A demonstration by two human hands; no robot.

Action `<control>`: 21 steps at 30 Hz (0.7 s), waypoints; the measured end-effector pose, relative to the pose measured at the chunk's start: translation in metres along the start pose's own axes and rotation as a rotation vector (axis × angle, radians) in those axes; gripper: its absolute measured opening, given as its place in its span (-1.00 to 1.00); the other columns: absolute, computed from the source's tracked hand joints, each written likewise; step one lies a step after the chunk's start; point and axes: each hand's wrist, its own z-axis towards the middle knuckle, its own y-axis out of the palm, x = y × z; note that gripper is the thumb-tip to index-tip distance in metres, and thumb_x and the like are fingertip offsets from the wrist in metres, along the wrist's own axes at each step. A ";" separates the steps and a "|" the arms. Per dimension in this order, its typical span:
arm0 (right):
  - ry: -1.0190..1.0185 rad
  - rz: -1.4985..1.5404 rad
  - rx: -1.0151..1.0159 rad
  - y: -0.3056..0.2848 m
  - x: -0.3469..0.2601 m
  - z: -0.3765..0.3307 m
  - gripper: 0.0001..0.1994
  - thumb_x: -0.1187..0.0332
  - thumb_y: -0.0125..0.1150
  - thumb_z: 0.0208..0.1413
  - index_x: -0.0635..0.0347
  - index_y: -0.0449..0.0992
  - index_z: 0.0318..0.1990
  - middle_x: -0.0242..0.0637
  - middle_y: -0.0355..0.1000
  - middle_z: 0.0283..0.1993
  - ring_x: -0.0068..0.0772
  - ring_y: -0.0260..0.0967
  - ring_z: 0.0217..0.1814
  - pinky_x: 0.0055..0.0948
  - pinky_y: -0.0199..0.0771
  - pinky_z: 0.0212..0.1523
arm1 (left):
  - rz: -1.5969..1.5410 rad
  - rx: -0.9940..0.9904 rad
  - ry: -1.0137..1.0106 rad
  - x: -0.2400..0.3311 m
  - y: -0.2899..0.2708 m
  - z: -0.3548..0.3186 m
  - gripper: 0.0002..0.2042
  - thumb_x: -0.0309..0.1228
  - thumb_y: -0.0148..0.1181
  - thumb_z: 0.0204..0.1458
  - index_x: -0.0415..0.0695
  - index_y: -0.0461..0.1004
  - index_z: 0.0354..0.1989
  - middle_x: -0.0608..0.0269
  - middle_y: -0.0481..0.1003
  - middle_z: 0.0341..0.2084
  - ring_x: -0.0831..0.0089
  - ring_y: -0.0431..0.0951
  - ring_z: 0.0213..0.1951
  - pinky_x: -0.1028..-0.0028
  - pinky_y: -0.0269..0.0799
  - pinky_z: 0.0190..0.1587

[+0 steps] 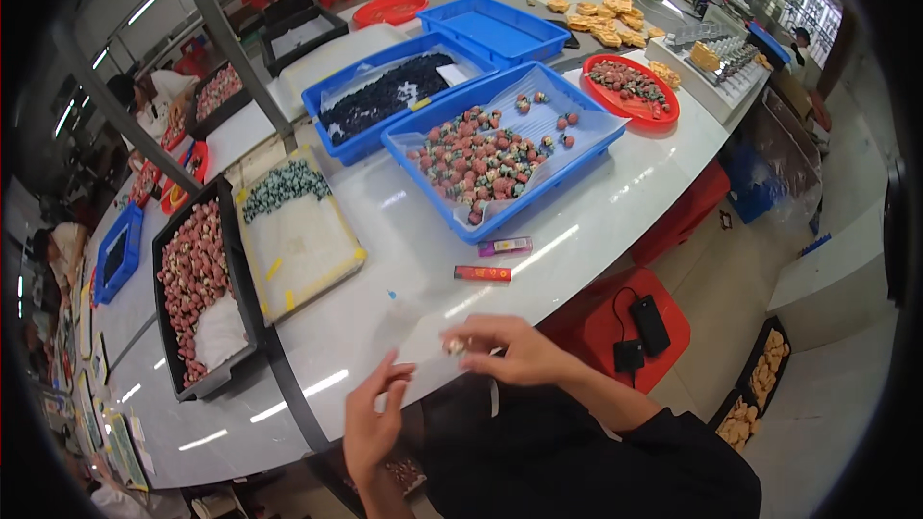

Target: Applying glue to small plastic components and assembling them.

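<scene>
Near the table's front edge my right hand [511, 350] pinches a small reddish and cream piece [455, 346] between thumb and fingertips. Its exact kind is too small to make out. To its left, my left hand [373, 415] is held up with fingers apart and nothing in them. Ahead of both hands, a paper-lined blue tray [553, 190] bears many small pink-red, strawberry-like pieces [476, 159] with dark green and cream parts. Toward the left, a black tray [240, 358] holds plainer pink-red pieces [192, 259]. Beside it, green pieces [286, 189] lie on a pale board [298, 250].
A purple box-like item [505, 246] and a red one [483, 273] lie before the blue tray. Farther back are a blue tray of dark pieces [385, 96] and a red plate [663, 118]. At right, a red stool [663, 356] carries a black device with a cable.
</scene>
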 end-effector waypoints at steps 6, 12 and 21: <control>-0.109 -0.235 0.695 -0.059 -0.008 0.056 -0.48 0.42 0.16 0.08 0.38 0.20 0.19 -0.25 0.41 -0.16 -0.54 0.33 -0.50 -0.54 0.38 -0.40 | 0.528 0.588 0.264 -0.062 -0.187 0.072 -0.71 -0.36 -0.01 0.15 -0.27 0.42 -0.03 0.02 0.49 -0.17 0.25 0.48 -0.13 0.39 0.34 -0.06; 0.020 -0.549 0.267 -0.026 0.007 -0.004 -0.65 0.24 0.18 0.06 0.19 0.45 -0.02 -0.15 0.47 -0.31 -0.26 0.43 -0.47 -0.35 0.42 -0.36 | 0.964 0.420 -0.158 -0.172 -0.330 0.132 -0.38 -0.18 0.18 -0.04 -0.15 0.20 0.20 -0.21 0.32 0.02 -0.06 0.32 0.06 0.20 0.19 0.14; 0.334 -0.376 -0.709 0.007 0.062 -0.068 -0.66 0.08 0.08 0.14 0.21 0.54 -0.24 -0.24 0.52 -0.41 -0.34 0.47 -0.38 -0.43 0.41 -0.33 | 1.164 0.585 0.042 -0.186 -0.320 0.134 -0.52 -0.40 0.32 -0.21 -0.22 0.36 -0.04 -0.19 0.29 -0.07 -0.10 0.38 -0.06 0.19 0.34 -0.04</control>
